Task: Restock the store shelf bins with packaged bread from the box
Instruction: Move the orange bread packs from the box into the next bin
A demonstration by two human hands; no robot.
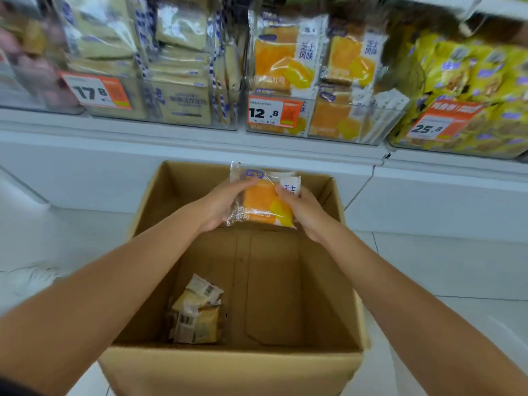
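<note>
Both hands hold one orange bread packet (264, 201) above the far end of the open cardboard box (228, 364). The left hand (225, 205) grips its left edge with fingers curled under and thumb on top; the right hand (304, 212) pinches the right edge the same way. A few pale packets (197, 312) lie in the box's near left corner. Straight beyond, the middle bin (314, 81) with matching orange packets carries a 12.8 tag (271, 112). A bin of pale bread (160, 67) stands to its left and a bin of yellow packets (468, 90) to its right.

Orange price tags (274, 112), white tiled floor (428, 267)
</note>
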